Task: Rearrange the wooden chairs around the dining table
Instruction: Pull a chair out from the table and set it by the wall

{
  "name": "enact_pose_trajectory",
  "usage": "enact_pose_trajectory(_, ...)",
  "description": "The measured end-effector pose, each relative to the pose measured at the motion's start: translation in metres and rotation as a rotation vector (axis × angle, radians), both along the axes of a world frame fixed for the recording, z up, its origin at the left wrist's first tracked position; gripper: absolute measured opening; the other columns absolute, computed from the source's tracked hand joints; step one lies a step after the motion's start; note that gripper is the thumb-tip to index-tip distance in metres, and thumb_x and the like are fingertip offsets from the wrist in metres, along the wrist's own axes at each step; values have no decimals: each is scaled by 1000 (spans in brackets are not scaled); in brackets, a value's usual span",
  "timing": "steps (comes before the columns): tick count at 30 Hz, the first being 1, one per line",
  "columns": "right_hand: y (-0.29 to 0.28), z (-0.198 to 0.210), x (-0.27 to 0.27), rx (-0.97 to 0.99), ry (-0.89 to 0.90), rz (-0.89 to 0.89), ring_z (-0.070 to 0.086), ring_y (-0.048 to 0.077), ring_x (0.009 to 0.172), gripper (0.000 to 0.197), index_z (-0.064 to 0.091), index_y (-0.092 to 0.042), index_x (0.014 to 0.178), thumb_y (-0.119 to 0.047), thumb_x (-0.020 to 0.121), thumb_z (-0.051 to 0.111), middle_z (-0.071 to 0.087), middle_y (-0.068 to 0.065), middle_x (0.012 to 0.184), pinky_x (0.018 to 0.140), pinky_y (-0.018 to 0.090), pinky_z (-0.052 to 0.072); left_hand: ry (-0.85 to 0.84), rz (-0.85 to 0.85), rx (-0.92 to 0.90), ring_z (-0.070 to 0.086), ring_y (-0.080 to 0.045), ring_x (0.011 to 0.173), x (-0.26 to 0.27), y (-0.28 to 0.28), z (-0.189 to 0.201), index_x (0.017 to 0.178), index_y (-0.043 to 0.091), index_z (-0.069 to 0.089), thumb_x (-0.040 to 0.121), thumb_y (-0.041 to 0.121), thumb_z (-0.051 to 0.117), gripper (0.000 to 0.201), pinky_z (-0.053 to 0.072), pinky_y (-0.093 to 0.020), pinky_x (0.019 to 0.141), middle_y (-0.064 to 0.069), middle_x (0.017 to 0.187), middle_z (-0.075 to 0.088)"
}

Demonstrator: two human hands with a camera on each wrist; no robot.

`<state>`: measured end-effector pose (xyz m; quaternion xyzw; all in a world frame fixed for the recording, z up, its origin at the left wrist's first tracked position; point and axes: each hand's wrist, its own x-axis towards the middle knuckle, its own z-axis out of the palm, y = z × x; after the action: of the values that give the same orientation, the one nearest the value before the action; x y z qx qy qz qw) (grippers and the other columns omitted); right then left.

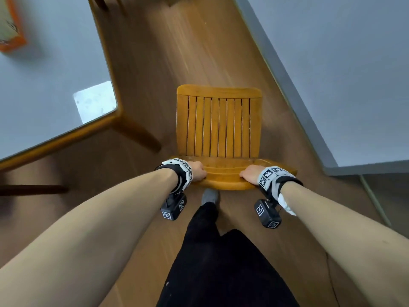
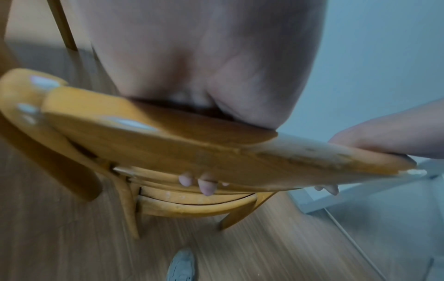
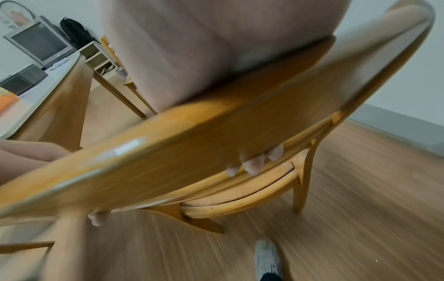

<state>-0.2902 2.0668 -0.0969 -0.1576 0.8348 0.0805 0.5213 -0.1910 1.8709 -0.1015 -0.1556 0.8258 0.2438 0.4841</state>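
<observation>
A wooden chair [image 1: 218,127] with a slatted seat stands on the floor in front of me, between the dining table [image 1: 44,103] on the left and a wall on the right. My left hand [image 1: 198,171] grips the left part of the chair's curved top rail [image 1: 223,173], and my right hand [image 1: 250,175] grips its right part. In the left wrist view my palm lies on the top rail [image 2: 216,152] and the fingertips [image 2: 206,187] curl under it. The right wrist view shows the same hold, fingertips [image 3: 254,165] wrapped beneath the rail [image 3: 192,152].
The glass-topped table's corner and leg [image 1: 137,134] lie close to the chair's left. A grey skirting [image 1: 287,89] and wall run along the right. My foot [image 1: 210,196] is just behind the chair. Another chair's legs [image 1: 104,3] show far ahead. An orange item [image 1: 11,29] lies on the table.
</observation>
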Motion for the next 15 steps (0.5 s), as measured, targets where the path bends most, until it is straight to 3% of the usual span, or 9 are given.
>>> enact_pose_trajectory(3, 13, -21, 37, -23, -37, 44, 58, 27, 98, 57, 61, -13, 118, -50, 87, 30, 61, 11, 122, 96, 42, 47, -4, -47, -6, 57, -28, 94, 33, 5, 1, 100, 10, 64, 97, 31, 41, 31, 44, -34, 87, -11, 101, 61)
enact_pose_trajectory(7, 23, -44, 78, -61, -1, 75, 58, 28, 91, 70, 60, -18, 118, -54, 73, 21, 61, 12, 118, 88, 42, 50, 98, -110, -73, 58, -28, 87, 73, 5, 9, 95, 11, 63, 97, 32, 37, 34, 43, -32, 75, -9, 93, 60)
enact_pose_trajectory(9, 19, -15, 102, -92, 57, 11, 57, 28, 88, 63, 59, -16, 116, -55, 80, 25, 60, 9, 109, 83, 39, 49, 150, -136, -121, 59, -27, 87, 89, 8, 13, 99, 15, 65, 97, 37, 34, 38, 41, -31, 72, -7, 93, 62)
enact_pose_trajectory(12, 19, 13, 122, -161, 266, -116, 59, 24, 80, 46, 60, -15, 97, -50, 91, 30, 62, 5, 94, 77, 36, 46, 271, -168, -186, 62, -27, 85, 100, 8, 15, 102, 20, 68, 95, 41, 31, 43, 43, -31, 69, -6, 94, 66)
enact_pose_trajectory(15, 25, 24, 146, -256, 508, -127, 55, 17, 64, 46, 62, -20, 78, -41, 95, 26, 62, 1, 73, 69, 32, 41, 369, -197, -215, 62, -27, 79, 108, 7, 15, 91, 20, 66, 95, 44, 29, 44, 43, -31, 65, -7, 86, 66)
